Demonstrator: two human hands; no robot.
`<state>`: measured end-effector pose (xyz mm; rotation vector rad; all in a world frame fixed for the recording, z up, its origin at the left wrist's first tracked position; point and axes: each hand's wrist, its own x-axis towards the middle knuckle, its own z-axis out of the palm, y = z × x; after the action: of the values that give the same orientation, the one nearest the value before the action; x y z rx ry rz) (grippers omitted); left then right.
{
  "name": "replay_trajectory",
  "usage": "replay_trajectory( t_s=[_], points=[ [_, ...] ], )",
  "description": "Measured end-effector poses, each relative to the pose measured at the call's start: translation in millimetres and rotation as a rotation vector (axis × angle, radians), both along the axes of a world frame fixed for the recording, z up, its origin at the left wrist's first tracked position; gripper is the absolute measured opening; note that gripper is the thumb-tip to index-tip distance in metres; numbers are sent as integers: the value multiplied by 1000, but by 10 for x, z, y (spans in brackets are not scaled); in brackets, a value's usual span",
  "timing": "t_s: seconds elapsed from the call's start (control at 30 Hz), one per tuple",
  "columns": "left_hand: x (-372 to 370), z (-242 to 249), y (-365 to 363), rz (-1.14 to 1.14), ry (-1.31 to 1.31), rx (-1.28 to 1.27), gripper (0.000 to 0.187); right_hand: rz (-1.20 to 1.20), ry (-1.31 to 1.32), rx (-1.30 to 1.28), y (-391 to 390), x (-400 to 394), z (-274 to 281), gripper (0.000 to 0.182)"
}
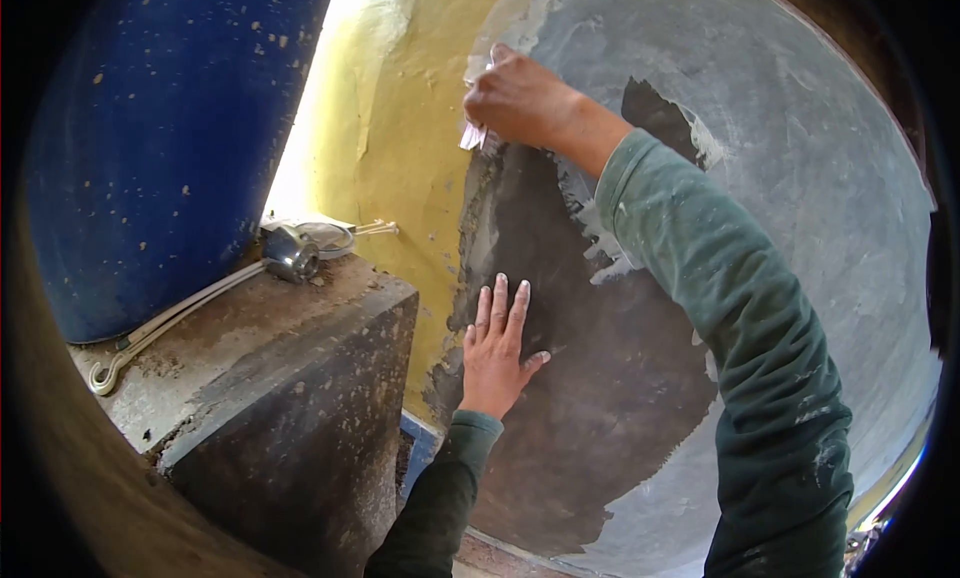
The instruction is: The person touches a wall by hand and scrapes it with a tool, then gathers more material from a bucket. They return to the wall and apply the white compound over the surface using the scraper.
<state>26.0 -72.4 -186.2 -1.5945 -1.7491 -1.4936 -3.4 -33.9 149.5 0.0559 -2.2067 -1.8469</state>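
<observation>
My left hand (493,363) lies flat with its fingers stretched out against the dark brown bare patch (610,398) of the wall. Higher up, my right hand (522,96) is closed on a folded pale pinkish sheet (472,135), its edges sticking out below and beside the fingers. That sheet is at the border where yellow paint (415,118) meets the grey coating (800,178). Ragged, flaking edges run around the dark patch. Whitish smears mark the green sleeve (740,308) of my right arm.
To the left, a large blue drum (170,148) stands on a rough concrete block (290,418). On the block lie a metal cup-like object (291,253) and a pale hooked rod (170,323). Bright light enters between drum and wall.
</observation>
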Motion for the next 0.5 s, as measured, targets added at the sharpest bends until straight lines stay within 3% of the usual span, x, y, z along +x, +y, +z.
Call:
replay_trajectory(
  t_s=[0.1, 0.5],
  points=[
    [2, -4, 11, -5, -1, 2, 115, 95, -11, 40, -62, 177, 79, 17],
    [-2, 1, 2, -25, -5, 17, 115, -87, -8, 33, -178, 936, 236, 11]
  ],
)
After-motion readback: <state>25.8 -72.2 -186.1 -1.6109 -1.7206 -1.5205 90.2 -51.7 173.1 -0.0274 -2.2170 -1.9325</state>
